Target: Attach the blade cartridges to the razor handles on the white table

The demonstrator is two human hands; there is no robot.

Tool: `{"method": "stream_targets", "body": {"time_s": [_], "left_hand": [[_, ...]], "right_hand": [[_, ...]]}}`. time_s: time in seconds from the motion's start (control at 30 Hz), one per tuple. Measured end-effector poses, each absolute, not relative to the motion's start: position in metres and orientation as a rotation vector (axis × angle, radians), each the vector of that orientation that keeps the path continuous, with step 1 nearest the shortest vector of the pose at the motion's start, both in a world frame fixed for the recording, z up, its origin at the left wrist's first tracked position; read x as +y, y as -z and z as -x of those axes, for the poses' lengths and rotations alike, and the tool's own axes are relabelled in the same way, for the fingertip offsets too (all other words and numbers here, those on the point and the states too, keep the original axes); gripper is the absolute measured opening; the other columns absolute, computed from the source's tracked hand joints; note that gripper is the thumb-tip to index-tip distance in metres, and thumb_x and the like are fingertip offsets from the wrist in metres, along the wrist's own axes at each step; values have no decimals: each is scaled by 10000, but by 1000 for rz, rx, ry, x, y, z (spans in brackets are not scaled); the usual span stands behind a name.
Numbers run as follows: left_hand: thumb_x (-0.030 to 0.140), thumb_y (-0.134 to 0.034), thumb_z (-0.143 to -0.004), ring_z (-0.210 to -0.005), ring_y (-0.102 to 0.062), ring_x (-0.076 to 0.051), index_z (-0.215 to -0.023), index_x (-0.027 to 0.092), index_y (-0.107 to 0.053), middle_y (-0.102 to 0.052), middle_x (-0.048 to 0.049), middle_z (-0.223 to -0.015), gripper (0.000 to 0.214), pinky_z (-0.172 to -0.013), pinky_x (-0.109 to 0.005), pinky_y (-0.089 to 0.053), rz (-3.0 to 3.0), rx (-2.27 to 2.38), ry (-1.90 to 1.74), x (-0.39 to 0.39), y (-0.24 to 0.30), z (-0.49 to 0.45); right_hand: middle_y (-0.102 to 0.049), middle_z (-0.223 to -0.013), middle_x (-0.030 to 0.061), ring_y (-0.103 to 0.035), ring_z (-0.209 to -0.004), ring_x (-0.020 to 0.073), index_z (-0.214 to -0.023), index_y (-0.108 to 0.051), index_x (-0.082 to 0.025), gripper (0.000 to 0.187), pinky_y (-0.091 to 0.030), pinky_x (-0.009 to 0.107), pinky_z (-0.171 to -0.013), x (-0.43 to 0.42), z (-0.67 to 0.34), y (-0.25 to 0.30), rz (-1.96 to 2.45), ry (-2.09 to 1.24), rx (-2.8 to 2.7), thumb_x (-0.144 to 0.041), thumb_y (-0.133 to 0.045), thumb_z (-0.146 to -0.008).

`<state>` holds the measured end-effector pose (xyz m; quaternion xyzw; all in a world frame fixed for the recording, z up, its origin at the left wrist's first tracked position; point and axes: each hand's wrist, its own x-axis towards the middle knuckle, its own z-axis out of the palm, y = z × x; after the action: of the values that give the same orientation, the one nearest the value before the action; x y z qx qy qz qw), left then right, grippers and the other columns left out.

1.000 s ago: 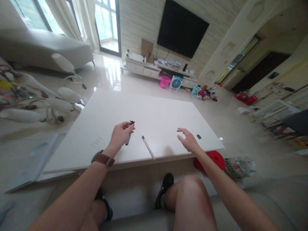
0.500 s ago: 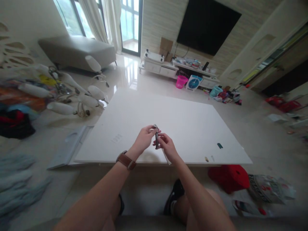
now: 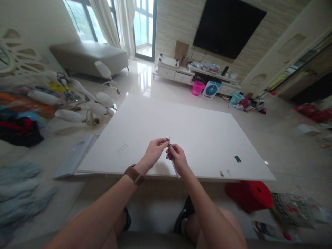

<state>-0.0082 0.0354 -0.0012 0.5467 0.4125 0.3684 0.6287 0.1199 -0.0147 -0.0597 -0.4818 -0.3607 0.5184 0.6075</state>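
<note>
The fingers (image 3: 163, 140) of the left hand (image 3: 155, 149) are pinched narrowly around the upper part of a slim object (image 3: 169, 143), while its lower part is gripped between the thumb and fingers of the right hand (image 3: 179, 157). The slim object is held over the near half of a white tabletop (image 3: 192, 128), roughly midway along the front edge. It is kept nearly upright in view, tilted slightly. Its top is seen as small, pale and silvery, with an uneven outline; below, a narrow dark body is shown, partly covered by the fingertips. Finer markings are blurred and cannot be made out. Just below the right hand, a thin white rod (image 3: 176, 171) is partly hidden. Farther right, a dark green piece (image 3: 237, 159) and a small yellowish-brown piece (image 3: 221, 173) are laid on the tabletop.
</note>
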Motion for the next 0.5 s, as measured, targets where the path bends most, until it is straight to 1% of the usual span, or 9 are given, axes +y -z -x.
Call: {"method": "stream_targets", "body": {"time_s": [0.23, 0.4, 0.5], "left_hand": [[441, -666, -770, -749, -598, -170, -783, 160, -729, -712, -40, -791, 288, -695, -289, -427, -1265, 986, -884, 30, 10, 0], [449, -664, -771, -741, -574, -167, -771, 159, -733, -692, -33, -769, 298, -698, -288, -417, -1260, 1003, -857, 37, 16, -4], [452, -660, -771, -768, -578, -175, -801, 160, -744, -698, -37, -791, 305, -709, -290, -416, -1255, 1008, -827, 42, 19, -5]], "right_hand": [[-636, -754, -10, -574, -540, 101, -871, -623, -198, 270, -362, 240, -513, -20, -120, 59, 1237, -1094, -839, -457, -678, -823], [-615, -752, -13, -581, -532, 112, -889, -588, -200, 281, -412, 256, -529, -17, -122, 62, 1296, -1089, -890, -478, -619, -856], [-607, -787, -9, -596, -571, 121, -918, -578, -207, 256, -452, 269, -564, -16, -125, 63, 1358, -1044, -952, -462, -571, -895]]}}
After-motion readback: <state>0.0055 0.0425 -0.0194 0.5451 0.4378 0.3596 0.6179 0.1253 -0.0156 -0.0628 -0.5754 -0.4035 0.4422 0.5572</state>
